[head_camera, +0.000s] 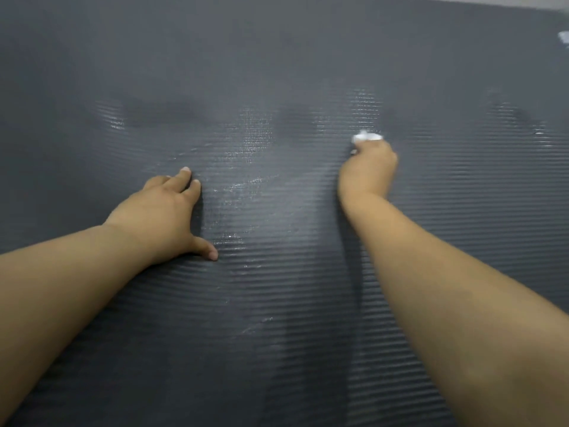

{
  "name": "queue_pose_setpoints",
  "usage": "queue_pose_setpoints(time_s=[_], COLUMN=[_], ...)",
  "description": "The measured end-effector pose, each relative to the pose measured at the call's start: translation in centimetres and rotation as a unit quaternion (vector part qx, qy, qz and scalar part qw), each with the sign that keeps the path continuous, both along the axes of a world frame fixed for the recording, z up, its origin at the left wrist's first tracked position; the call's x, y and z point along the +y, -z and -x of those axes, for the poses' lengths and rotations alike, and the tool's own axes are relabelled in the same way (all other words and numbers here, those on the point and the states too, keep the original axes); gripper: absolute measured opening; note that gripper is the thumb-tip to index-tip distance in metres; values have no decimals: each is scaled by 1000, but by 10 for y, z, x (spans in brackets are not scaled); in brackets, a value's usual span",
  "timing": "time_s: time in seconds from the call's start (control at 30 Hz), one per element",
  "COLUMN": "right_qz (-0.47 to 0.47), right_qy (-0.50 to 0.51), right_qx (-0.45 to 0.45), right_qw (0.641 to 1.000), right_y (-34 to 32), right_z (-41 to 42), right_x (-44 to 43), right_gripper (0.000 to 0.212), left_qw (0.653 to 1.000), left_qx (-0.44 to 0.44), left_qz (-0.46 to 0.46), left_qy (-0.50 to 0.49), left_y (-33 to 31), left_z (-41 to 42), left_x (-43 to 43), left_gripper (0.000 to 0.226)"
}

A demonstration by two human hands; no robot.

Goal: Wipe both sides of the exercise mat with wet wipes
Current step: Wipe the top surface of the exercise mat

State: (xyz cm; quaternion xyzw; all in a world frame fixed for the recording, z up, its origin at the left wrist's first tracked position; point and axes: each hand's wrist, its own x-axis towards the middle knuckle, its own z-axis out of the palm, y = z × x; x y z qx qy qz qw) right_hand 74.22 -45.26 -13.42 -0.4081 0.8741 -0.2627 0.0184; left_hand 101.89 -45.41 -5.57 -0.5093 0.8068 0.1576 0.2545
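Well, the exercise mat (277, 303) takes up nearly everything I can see. It is a dark grey ribbed sheet lying flat under both my arms, and it runs out of view to the left, to the right and toward me. Across its middle lie wet streaks (246, 186), shining in patches from the left side to the far right, so I judge this band of the upper face wiped. The part near me looks dull and dry, and so does the far part, so I take them as not yet done. The underside is hidden, and I cannot tell whether it has been cleaned. At best I put the job less than halfway.

My left grip (160, 211) lies flat on the mat, fingers straight and apart, thumb out to the side, holding nothing and pressing down to steady the sheet. My right grip (368, 167) is further out, blurred, its fingers curled round a white wet wipe (368, 137). The wipe is bunched into a small wad that pokes out ahead of the knuckles and touches the mat.

Around this there is little. A pale strip (508, 1) shows beyond the mat's far edge at the top right, floor or wall, I cannot say which. A small white scrap (564, 37) sits at the right edge, too blurred to name. Nothing lies on the mat between my wipe and the dry parts.
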Motion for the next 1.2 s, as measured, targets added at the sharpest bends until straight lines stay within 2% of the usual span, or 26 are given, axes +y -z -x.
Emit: queue_pose_setpoints(time_s=[0.07, 0.1, 0.17, 0.23, 0.27, 0.3, 0.33, 0.4, 0.47, 0.5, 0.53, 0.6, 0.67, 0.77, 0.8, 0.83, 0.87, 0.9, 0.97, 1.0, 1.07, 1.13, 1.17, 1.2], right_qz=[76, 91, 81, 92, 117, 134, 137, 75, -10, -17, -15, 34, 99, 78, 55, 38, 21, 9, -34, -73, -95, -43, -4, 47], right_qy=[-123, -220, -404, -491, -493, -473, -422, -246, -46, 16, 36, -38, -205, -456, -515, -540, -527, -474, -284, -177, -12, 42, 22, -41], right_qx=[-54, -57, -25, -8, 11, 44, 76, 102, 33, -10, -27, -16, -38, -5, 30, 62, 89, 110, 138, 134, 69, -6, -15, -6], right_qw=[988, 970, 911, 866, 862, 870, 893, 961, 998, 1000, 999, 999, 973, 887, 855, 839, 845, 873, 948, 972, 993, 998, 1000, 998], right_y=[4, 5, 5, -1, -3, -3, -3, -7, -15, -16, -15, -17, -11, -4, -2, -2, -2, -6, -15, -19, -23, -20, -17, -13], right_z=[-62, -95, -137, -126, -105, -78, -46, 23, 69, 75, 71, 35, -16, -55, -45, -26, -1, 28, 92, 122, 154, 137, 117, 91], right_x=[-12, -10, 3, 7, 5, 2, -1, 2, 19, 26, 29, 37, 53, 92, 97, 95, 90, 82, 69, 67, 66, 57, 53, 50], right_gripper=[40, 40, 29, 20, 21, 21, 22, 33, 37, 36, 34, 27, 23, 30, 31, 31, 30, 30, 28, 28, 26, 22, 20, 19], left_qw=[1000, 1000, 1000, 1000, 1000, 1000, 1000, 1000, 1000, 1000, 999, 996, 994, 993, 993, 992, 990, 989, 988, 987, 989, 992, 993, 994], left_qx=[-4, -5, -1, 2, 2, 1, 0, 1, 9, 16, 23, 39, 44, 47, 54, 64, 70, 68, 37, 19, 23, 65, 78, 84], left_qz=[-4, -6, -7, -7, -5, -4, -4, -8, -11, -13, -16, -29, -68, -85, -73, -60, -51, -49, -39, -28, -5, 17, 24, 32], left_qy=[-1, -4, -15, -21, -21, -20, -19, -16, -9, 3, 23, 68, 77, 66, 76, 92, 107, 120, 146, 155, 148, 108, 87, 67], left_y=[-2, -3, -3, -4, -3, -3, -2, 0, 1, 1, 1, 1, 1, -1, -2, -4, -5, -7, -11, -10, -7, 3, 9, 15], left_z=[1, 0, -1, -3, -3, -3, -4, -3, -2, 0, 3, 11, 22, 36, 39, 43, 47, 53, 67, 76, 95, 113, 120, 125], left_x=[0, 0, 0, 0, 0, 0, 0, 0, -1, -1, 0, 2, 6, 12, 12, 13, 13, 13, 13, 11, 2, -6, -7, -5], left_gripper=[126, 125, 125, 125, 125, 125, 125, 124, 120, 117, 113, 106, 98, 86, 82, 78, 75, 73, 71, 71, 71, 69, 67, 65])
